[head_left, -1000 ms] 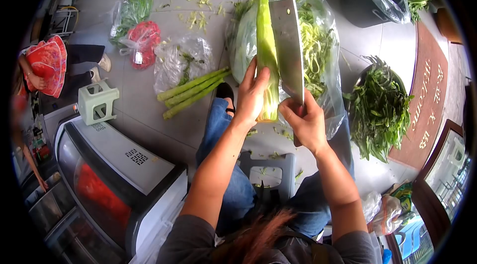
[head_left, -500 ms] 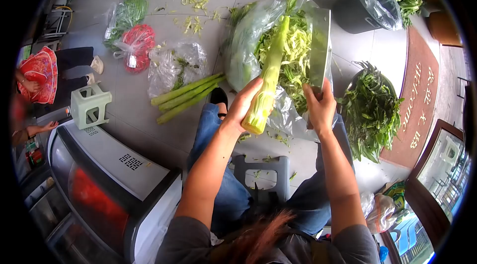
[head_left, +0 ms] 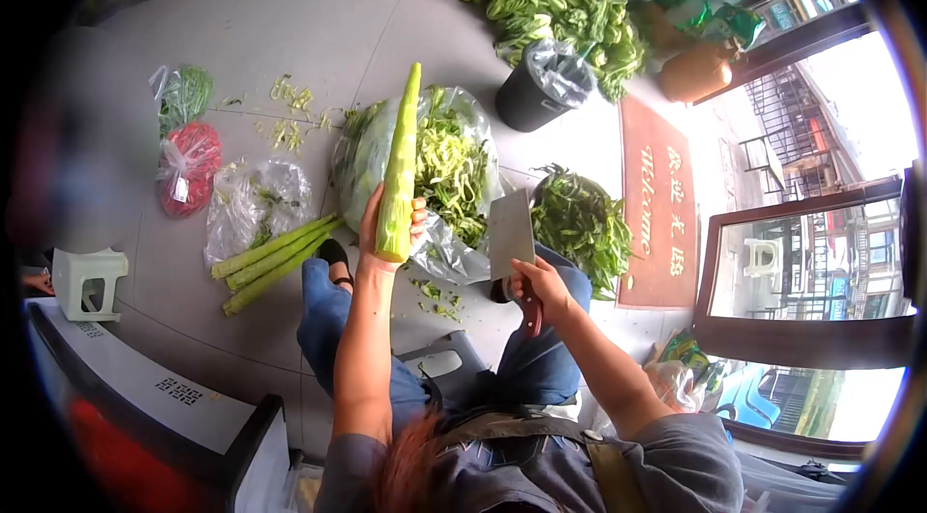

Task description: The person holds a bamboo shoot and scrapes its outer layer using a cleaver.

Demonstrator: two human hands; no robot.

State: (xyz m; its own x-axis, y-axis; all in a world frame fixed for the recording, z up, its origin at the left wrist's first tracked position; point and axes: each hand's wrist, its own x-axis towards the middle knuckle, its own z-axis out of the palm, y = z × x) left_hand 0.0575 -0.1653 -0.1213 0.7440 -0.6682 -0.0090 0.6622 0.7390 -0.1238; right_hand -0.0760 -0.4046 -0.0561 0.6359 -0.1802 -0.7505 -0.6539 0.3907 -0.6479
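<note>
A pale green, mostly peeled celtuce stem [head_left: 403,161] stands nearly upright in my left hand [head_left: 371,231], its thick end by my palm. My right hand [head_left: 543,289] is wrapped round the brown handle of a cleaver [head_left: 511,231]. The broad blade points away from me, apart from the stem. Beyond my hands lies a clear plastic bag [head_left: 359,141] with light green peelings [head_left: 452,161] and leaves in it. Several celtuce stems [head_left: 275,260] lie on the floor to the left.
A dark bin [head_left: 521,98] with a clear liner stands ahead, near a heap of leafy greens [head_left: 541,1]. Dark leaves [head_left: 579,228] fill a container beside the welcome mat [head_left: 660,214]. Bagged vegetables [head_left: 190,170], a pale stool [head_left: 90,279] and a freezer cabinet [head_left: 145,373] are left.
My view has swung right. The cleaver has moved right, away from the celtuce stem and the bag, with its blade now face-on. The stem is more upright in my left hand.
</note>
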